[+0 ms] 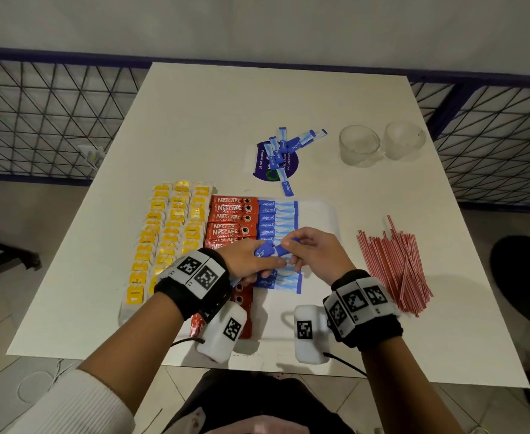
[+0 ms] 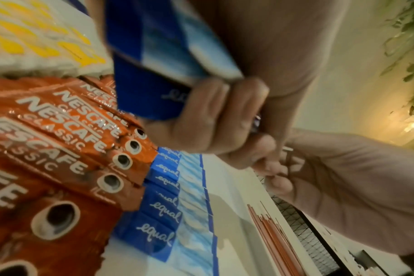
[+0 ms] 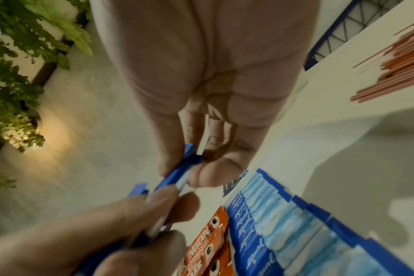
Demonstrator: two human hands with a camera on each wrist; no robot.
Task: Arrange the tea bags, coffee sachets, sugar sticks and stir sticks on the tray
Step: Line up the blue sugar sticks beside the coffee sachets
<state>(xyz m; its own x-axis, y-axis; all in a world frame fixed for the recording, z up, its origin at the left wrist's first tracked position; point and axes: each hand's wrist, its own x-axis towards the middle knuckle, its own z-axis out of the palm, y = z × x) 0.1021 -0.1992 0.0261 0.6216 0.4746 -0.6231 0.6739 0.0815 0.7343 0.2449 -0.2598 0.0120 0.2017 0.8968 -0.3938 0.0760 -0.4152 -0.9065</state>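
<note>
My left hand grips a small bunch of blue sugar sticks above the tray; the bunch shows close up in the left wrist view. My right hand pinches the end of one stick from that bunch between thumb and forefinger. On the tray lie columns of yellow tea bags, red coffee sachets and a row of blue sugar sticks. More sugar sticks lie loose beyond the tray. Red-striped stir sticks are piled to its right.
Two empty glass cups stand at the back right of the white table. A purple round sticker lies under the loose sugar sticks. Wire fencing runs behind the table. A dark stool sits at the right.
</note>
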